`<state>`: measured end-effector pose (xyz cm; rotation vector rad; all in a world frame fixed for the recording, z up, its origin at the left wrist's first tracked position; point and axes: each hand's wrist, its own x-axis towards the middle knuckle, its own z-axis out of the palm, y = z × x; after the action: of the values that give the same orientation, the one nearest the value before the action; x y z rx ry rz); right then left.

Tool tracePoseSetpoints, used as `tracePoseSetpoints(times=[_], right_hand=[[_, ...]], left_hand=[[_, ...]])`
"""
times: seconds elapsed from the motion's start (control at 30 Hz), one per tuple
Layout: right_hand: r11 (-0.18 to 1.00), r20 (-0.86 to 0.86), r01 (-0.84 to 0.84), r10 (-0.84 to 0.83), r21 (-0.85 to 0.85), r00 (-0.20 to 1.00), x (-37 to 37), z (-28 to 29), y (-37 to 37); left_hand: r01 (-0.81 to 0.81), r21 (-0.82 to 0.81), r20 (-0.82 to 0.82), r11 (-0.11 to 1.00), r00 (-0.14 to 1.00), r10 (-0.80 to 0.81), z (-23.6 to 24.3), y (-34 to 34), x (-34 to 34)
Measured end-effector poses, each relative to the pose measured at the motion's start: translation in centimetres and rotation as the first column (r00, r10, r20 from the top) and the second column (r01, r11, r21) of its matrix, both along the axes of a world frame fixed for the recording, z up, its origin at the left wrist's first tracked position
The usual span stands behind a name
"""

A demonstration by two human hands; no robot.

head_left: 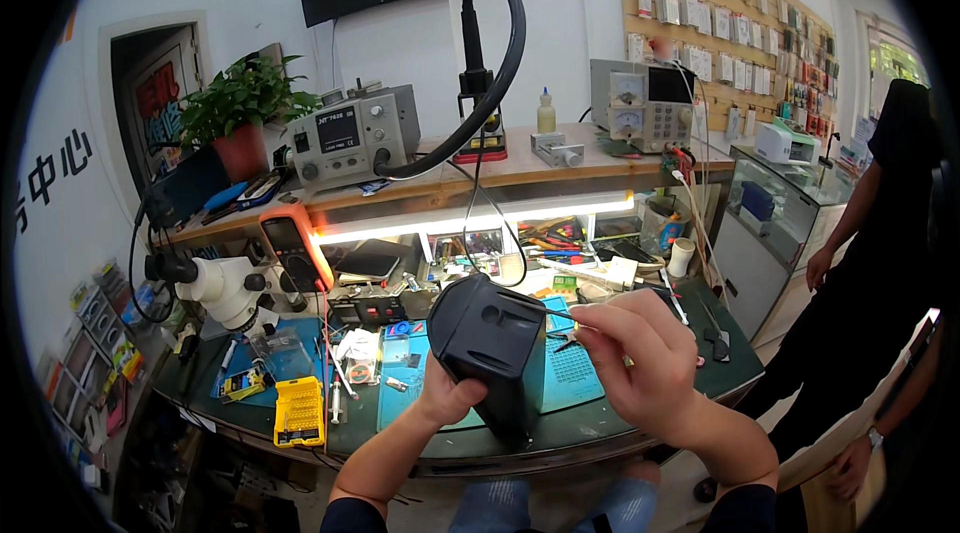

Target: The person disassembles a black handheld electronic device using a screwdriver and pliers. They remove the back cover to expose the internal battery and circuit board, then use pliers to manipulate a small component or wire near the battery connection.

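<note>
My left hand [450, 395] is wrapped round a black plastic housing [488, 328], boxy with a rounded end and a recessed top face. It is held up above the workbench, its narrower body slanting down toward me. The fingers of that hand are mostly hidden behind it; the thumb lies along the near side. In my right hand [640, 348], thumb and forefinger pinch a thin dark rod-like tool [560, 314]. Its far end meets the right upper edge of the housing. Whether the tip is inside a hole or only touching, I cannot tell.
A blue work mat [575, 373] covers the bench middle. Left are a yellow bit case [299, 413], an orange multimeter [297, 247] and a microscope [225, 288]. A thick black hose [515, 43] arches above. At right a person [850, 233] stands beside a glass counter [800, 195].
</note>
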<state>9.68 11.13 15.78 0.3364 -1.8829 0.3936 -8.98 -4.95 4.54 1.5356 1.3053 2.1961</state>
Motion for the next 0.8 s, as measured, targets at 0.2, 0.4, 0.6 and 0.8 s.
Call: tracePoseSetpoints(times=[0.2, 0.4, 0.6, 0.8], right_hand=[[0.992, 0.095, 0.023, -0.011, -0.125, 0.995, 0.2, 0.2, -0.5], [1.000, 0.021, -0.010, 0.009, 0.025, 1.000, -0.7, 0.0, 0.8], [0.999, 0.011, 0.031, -0.032, 0.038, 0.999, -0.5, 0.3, 1.0], [0.999, 0.001, 0.047, -0.047, 0.007, 0.999, -0.3, 0.2, 1.1]], left_hand=[[-0.021, -0.032, -0.051, 0.999, 0.999, 0.019, 0.4, -0.3, -0.4], [0.020, -0.062, -0.055, 0.998, 0.998, -0.023, 0.9, -0.2, -1.1], [0.029, -0.032, -0.058, 0.999, 0.998, -0.030, 0.8, 0.2, -0.9], [0.056, -0.033, -0.025, 0.998, 0.998, -0.057, 1.1, 0.7, -0.7]])
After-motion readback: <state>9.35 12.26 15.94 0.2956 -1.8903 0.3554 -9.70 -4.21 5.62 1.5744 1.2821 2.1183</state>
